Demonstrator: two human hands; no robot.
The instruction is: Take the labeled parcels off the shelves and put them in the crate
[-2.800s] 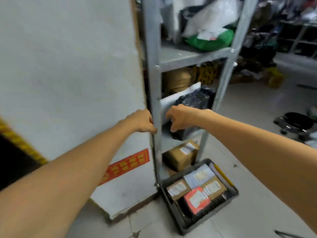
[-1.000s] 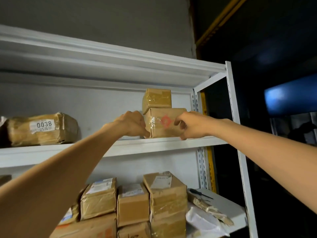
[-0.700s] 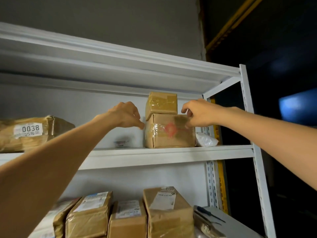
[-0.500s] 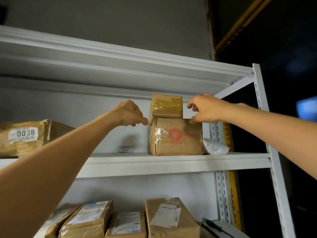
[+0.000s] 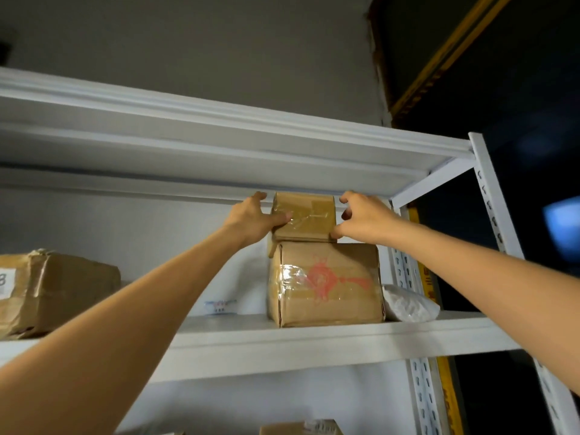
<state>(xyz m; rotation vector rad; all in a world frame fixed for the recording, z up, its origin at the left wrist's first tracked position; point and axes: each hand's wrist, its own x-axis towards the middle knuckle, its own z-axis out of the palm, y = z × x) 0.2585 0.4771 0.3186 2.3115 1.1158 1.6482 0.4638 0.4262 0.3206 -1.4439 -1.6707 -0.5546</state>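
- The small taped parcel (image 5: 309, 216) is seen atop a larger box (image 5: 326, 284) bearing a red emblem, on the upper shelf (image 5: 314, 343).
- Untouched half a second earlier, it is now gripped by the left hand (image 5: 251, 219), thumb across its front.
- Its lower right corner is touched by the right hand (image 5: 364, 219); whether the curled fingers (image 5: 351, 202) hold it cannot be told.

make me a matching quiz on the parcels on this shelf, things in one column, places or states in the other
Things: 1 small box; 2 big box; 3 white bag; 4 left box
States: a red print on front; b right end of shelf; c between left hand and right hand; d white label
Pairs: 1-c; 2-a; 3-b; 4-d
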